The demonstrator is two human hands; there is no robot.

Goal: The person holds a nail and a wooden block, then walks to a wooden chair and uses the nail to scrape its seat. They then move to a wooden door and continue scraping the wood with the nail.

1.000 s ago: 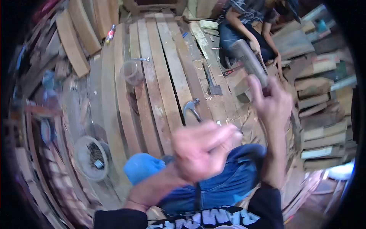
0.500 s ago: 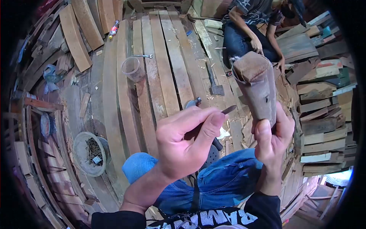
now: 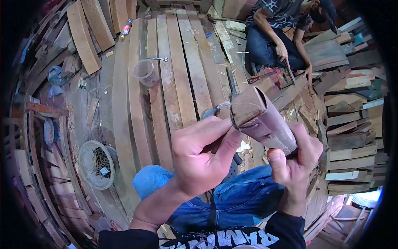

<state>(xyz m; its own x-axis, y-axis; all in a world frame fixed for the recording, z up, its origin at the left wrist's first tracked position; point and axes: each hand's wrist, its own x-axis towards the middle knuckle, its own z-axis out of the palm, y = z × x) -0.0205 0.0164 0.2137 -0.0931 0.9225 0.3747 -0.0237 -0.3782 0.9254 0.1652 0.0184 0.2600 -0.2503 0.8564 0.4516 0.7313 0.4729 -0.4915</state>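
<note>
My right hand (image 3: 296,159) is wrapped around the lower end of a greyish tube-like piece (image 3: 273,130) with a block of rough wood filling its upper end and a small dark hole in its side. The piece leans to the left, its wood-filled end beside my left fingertips. My left hand (image 3: 203,153) is closed in a pinch right against that end. Half a second ago a small pointed dark piece stuck out of this pinch; its tip is now hidden behind the tube. A hammer head (image 3: 211,112) shows just beyond my left hand.
Long planks form the floor. A bucket of nails (image 3: 97,166) stands left, a clear plastic tub (image 3: 146,74) and a wrench (image 3: 157,59) ahead. Another person (image 3: 277,41) sits at far right, a hand on a saw-like tool. Stacked timber (image 3: 348,137) lines the right.
The tube-like piece has tilted left and lowered so its end meets my left fingers. The pointed tip has gone out of sight. The other person's hand now holds a long tool over wood.
</note>
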